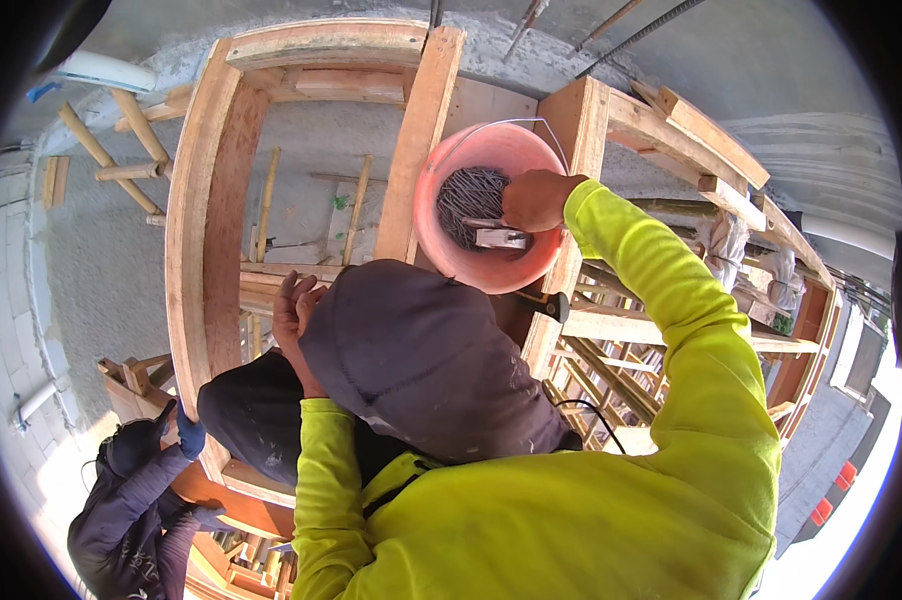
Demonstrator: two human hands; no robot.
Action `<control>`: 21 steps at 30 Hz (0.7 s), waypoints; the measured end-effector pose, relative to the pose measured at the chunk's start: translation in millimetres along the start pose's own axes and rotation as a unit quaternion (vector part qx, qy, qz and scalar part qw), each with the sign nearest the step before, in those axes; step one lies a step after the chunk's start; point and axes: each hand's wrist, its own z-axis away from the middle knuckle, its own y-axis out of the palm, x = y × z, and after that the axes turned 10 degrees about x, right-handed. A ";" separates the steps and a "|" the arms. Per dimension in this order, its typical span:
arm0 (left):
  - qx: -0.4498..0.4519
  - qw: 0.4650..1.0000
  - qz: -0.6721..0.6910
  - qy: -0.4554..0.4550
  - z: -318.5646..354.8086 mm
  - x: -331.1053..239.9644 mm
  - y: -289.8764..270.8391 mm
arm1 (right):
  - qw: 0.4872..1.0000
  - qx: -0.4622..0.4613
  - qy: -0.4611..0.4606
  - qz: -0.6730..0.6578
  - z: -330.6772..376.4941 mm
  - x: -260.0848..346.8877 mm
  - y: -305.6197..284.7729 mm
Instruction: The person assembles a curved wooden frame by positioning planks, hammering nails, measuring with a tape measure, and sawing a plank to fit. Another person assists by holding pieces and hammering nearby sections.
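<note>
A pink-orange bucket (438, 244) with a thin wire handle stands among the timber boards. It holds many grey nails (468, 200) and a pale metal piece (501, 238) whose kind I cannot make out. My right hand (539, 200) reaches over the rim into the bucket, closed beside the nails, its fingertips hidden. My left hand (296, 318) is raised beside my bent knee (421, 350), its fingers curled and partly hidden. Whatever either hand holds cannot be seen. Below the bucket, a black tool handle (548, 305) pokes out.
Timber formwork boards (421, 140) frame deep openings around me. Bamboo poles (268, 205) stand in the left opening. At the lower left, a co-worker in dark clothes (136, 510) is beside a wooden board (236, 508). Steel rebar (646, 35) sticks out at the top right.
</note>
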 end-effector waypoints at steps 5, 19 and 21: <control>0.000 0.995 -0.098 0.030 17.9 -0.9 -6.3 | 0.954 0.076 0.072 -0.281 -18.0 -8.1 29.2; -0.047 0.995 -0.085 0.004 6.7 29.6 -53.5 | 0.933 -0.269 0.181 -0.153 -147.4 -62.2 81.3; -0.043 0.995 -0.088 0.009 5.1 33.6 -58.2 | 0.925 -0.268 0.207 -0.174 -142.1 -55.4 79.0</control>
